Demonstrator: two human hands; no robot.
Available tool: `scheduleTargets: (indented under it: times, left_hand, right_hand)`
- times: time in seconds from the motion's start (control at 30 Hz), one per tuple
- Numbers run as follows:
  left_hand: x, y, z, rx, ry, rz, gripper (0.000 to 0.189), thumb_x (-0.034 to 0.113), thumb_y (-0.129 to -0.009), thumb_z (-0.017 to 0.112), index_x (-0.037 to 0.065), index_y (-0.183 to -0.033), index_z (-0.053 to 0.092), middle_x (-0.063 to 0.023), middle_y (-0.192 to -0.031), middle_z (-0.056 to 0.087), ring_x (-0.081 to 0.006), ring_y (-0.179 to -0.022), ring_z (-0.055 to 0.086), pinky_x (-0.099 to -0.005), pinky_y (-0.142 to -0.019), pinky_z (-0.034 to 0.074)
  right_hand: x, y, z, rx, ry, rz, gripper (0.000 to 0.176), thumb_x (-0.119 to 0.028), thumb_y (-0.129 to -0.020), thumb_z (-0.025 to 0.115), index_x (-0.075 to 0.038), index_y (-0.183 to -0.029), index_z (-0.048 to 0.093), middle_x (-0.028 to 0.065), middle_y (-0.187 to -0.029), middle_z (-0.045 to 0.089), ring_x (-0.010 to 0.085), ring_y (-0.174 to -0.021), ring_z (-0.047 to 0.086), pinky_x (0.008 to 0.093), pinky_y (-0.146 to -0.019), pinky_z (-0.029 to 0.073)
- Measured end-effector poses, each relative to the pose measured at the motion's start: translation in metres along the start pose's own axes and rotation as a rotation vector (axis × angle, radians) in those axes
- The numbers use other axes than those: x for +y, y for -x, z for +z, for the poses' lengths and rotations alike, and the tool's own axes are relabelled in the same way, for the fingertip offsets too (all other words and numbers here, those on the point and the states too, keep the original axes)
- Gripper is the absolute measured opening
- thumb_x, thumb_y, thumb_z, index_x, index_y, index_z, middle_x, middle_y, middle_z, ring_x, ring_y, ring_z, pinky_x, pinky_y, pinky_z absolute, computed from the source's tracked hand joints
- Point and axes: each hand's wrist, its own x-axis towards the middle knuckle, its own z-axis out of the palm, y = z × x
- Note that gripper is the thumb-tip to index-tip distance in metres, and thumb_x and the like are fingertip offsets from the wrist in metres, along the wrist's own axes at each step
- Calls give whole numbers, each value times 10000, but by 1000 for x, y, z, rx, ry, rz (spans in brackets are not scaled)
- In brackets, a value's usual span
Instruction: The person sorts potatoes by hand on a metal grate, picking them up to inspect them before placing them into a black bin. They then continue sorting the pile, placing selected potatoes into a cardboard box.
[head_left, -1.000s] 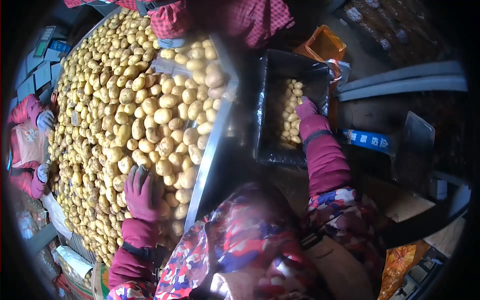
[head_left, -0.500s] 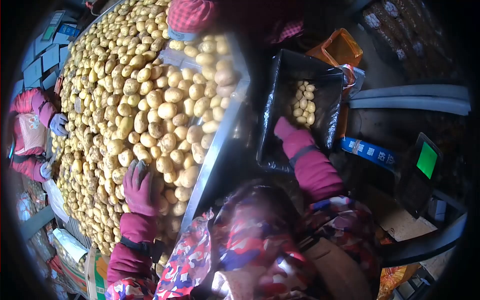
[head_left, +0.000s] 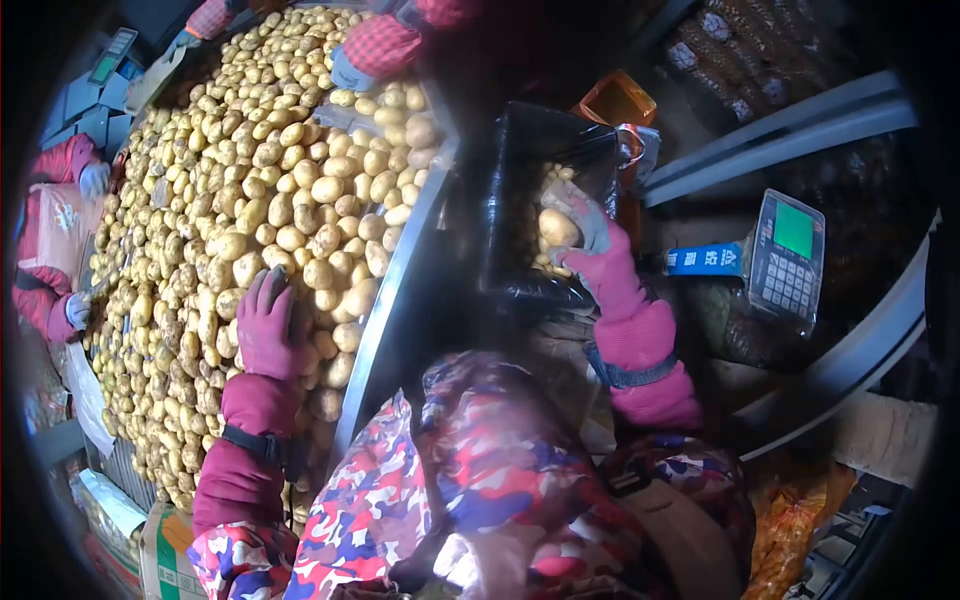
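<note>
A broad heap of yellow potatoes (head_left: 200,250) covers the metal-edged table on my left. On its near part lies my left hand (head_left: 265,330), in a pink and grey glove, fingers stretched over the potatoes with none seen in its grasp. To the right, a black-lined crate (head_left: 497,215) holds several smaller potatoes (head_left: 556,175). Over the crate's near right part, my right hand (head_left: 595,240) has its gloved thumb and fingers curved around a large potato (head_left: 558,228). The hand hides part of the crate's contents.
A scale with a green display (head_left: 795,232) stands at right, beside a blue strip (head_left: 705,260). Behind the crate is an orange container (head_left: 620,98). Metal rails (head_left: 780,140) cross the right side. A co-worker (head_left: 60,235) works at the far left; other people's sleeves (head_left: 380,45) reach over the heap's far end.
My right hand has turned and drawn back a little, now showing a large potato in its fingers. The view has shifted, bringing the scale fully into sight. My left hand remains on the heap.
</note>
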Motion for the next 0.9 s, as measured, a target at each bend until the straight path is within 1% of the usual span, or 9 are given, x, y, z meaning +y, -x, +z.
scheduleTargets:
  times: [0.33,0.4,0.5,0.57,0.6,0.67,0.73,0.83,0.9]
  left_hand:
    - [-5,5,12,53,15,-30,353,187,-845,693,52,-1171,697,-137,-1438,603,-379,-1339,539,-512,-1094,427]
    - [-5,5,13,61,38,-6,365,186,-827,695,63,-1171,696,-137,-1435,604,-380,-1339,538,-514,-1098,423]
    - [8,0,-5,19,57,-46,470,190,-716,716,93,-1175,681,-126,-1454,582,-370,-1369,509,-516,-1117,406]
    - [6,0,-8,-45,34,-70,479,201,-728,710,99,-1195,676,-115,-1478,562,-360,-1378,500,-503,-1131,398]
    - [-5,3,10,-2,5,-36,553,210,-652,738,111,-1192,669,-133,-1447,567,-382,-1358,501,-508,-1122,402]
    - [-12,5,18,34,-1,3,648,218,-557,768,122,-1190,661,-146,-1423,567,-399,-1348,495,-512,-1119,402]
    - [-8,3,10,14,-10,-12,545,199,-667,726,106,-1202,669,-139,-1425,578,-374,-1350,508,-496,-1125,406]
    - [-14,6,22,30,-69,-5,500,204,-729,710,134,-1222,661,-100,-1426,573,-344,-1369,498,-475,-1130,402]
    - [-14,5,17,37,-55,-24,524,210,-712,733,155,-1227,652,-82,-1410,572,-334,-1373,492,-466,-1128,401]
  right_hand:
    - [0,55,27,96,255,-11,587,54,-836,758,13,-1404,616,116,-1409,633,210,-1305,584,320,-1023,531]
    - [4,85,10,265,216,250,500,20,-859,757,19,-1348,654,103,-1291,691,225,-1205,643,333,-976,546]
    - [50,132,-61,272,699,263,376,-124,-911,729,-24,-1272,695,111,-1132,735,264,-1057,696,361,-883,554]
    - [102,169,-102,56,1320,313,345,-222,-923,719,-58,-1227,712,165,-1119,730,337,-1050,697,411,-902,549]
    - [125,191,-118,-96,1608,313,337,-270,-930,715,-76,-1204,720,192,-1113,728,373,-1047,697,436,-912,547]
    - [109,192,-89,-47,1512,485,347,-278,-930,713,-77,-1212,718,186,-1133,726,370,-1075,693,441,-934,543]
    - [89,183,-56,6,1409,668,356,-286,-930,711,-78,-1220,715,180,-1153,725,366,-1103,689,445,-956,540]
    - [84,114,0,66,1302,53,377,-267,-921,723,-96,-1256,703,159,-1223,714,351,-1146,680,433,-979,542]
    - [76,52,39,6,1275,-130,429,-253,-922,713,-62,-1303,665,171,-1311,678,371,-1155,668,451,-999,533]
